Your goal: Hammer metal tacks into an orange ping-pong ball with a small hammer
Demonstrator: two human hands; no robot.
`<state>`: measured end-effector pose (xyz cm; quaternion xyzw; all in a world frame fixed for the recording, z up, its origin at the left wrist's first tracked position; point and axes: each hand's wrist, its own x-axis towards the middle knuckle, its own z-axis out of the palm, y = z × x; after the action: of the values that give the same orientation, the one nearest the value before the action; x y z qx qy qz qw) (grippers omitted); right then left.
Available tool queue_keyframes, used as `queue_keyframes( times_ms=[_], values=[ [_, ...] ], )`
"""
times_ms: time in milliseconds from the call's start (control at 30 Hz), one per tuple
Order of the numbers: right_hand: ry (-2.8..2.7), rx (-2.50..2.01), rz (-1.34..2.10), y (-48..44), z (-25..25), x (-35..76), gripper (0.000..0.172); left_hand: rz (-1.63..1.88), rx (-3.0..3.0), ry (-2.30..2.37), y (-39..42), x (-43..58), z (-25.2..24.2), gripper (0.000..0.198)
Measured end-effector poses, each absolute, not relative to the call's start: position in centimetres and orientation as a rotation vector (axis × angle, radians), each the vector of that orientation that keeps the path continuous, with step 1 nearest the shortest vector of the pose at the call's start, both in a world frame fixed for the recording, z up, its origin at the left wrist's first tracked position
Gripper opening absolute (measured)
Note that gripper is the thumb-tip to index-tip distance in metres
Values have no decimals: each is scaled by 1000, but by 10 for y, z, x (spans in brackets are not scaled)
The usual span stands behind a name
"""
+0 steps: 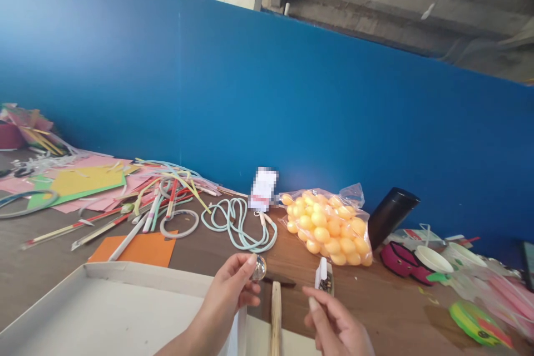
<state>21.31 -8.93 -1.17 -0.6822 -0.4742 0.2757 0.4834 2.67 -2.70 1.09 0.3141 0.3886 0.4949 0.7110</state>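
My left hand is closed, with thumb and fingers pinching a small shiny round object, glassy or metallic. I cannot tell its exact kind. To its right, my right hand has thumb and forefinger pressed together; whatever it may hold is too small or hidden to make out. A pale wooden stick lies between the hands, pointing away from me. Just beyond my right hand sits a small clear box with dark little pieces inside. Under my left forearm is a white shallow tray or box lid.
A bag of orange balls and a leaning black cylinder stand near the blue partition. A badge with a light-blue lanyard lies at centre. Coloured paper covers the left; white bowls are right.
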Motion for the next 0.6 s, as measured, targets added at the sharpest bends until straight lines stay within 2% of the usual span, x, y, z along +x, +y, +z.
queue_keyframes(
  times_ms=[167,333,400,500,600],
  values=[
    [-1093,-1729,605,-89,14,236,45,1094,714,899,-23,31,7,39],
    [-1429,-2162,344,-80,48,257,25,1067,720,925,-20,31,2,41],
    [-1543,-2374,194,-72,56,264,26,1059,727,937,-20,31,1,42],
    [-1643,-2535,97,-60,56,272,27,1053,735,944,-19,31,-1,43],
    [-1694,-2520,91,-49,40,275,21,1049,733,944,-19,32,-3,43]
  ],
)
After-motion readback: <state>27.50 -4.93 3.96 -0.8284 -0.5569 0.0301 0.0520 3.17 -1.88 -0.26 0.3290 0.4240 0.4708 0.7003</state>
